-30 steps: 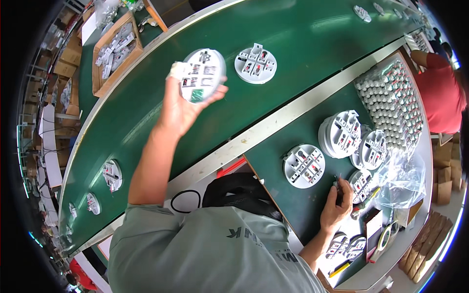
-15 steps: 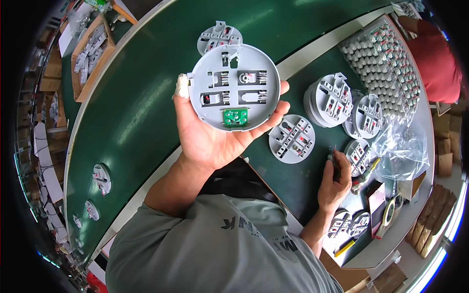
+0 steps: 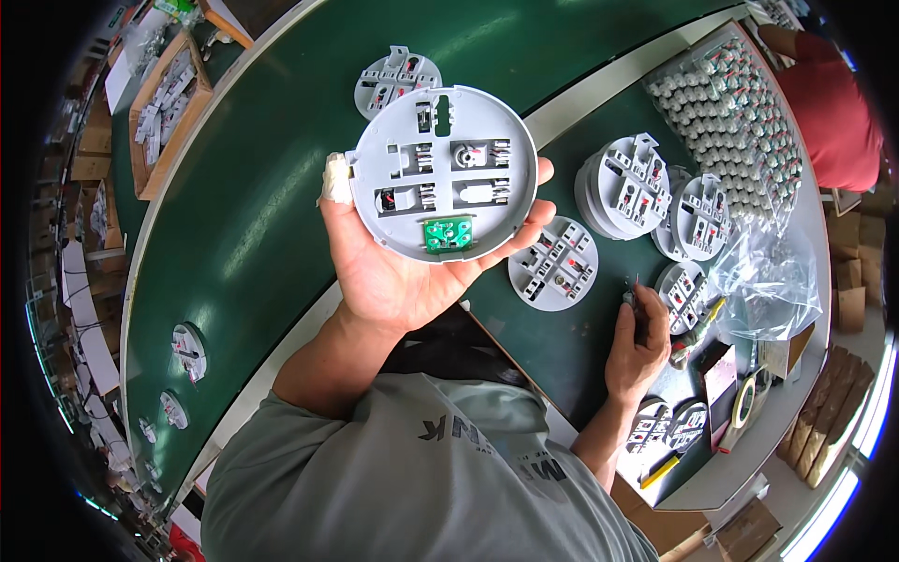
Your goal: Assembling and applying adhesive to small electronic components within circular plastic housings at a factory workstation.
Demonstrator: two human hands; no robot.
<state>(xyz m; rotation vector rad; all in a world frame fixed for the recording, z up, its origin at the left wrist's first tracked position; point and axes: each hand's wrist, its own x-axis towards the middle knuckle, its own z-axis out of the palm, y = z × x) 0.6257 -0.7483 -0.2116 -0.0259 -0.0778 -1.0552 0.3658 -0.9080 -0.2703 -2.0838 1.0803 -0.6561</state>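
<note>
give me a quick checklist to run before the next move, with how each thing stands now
1. Left hand grips the round grey housing: ok, thumb and fingers are at its rim.
2. Pale thumb wrap in place: ok.
3. Housing's green circuit board firmly fixed: cannot tell; it sits near the lower rim.
4. Right hand free: not ok, its fingertips hold a small part, too small to identify.
5. Clear plastic bag apart from both hands: ok, it lies farther right.

Gry disc, grn PCB, dk-grn worktop.
</note>
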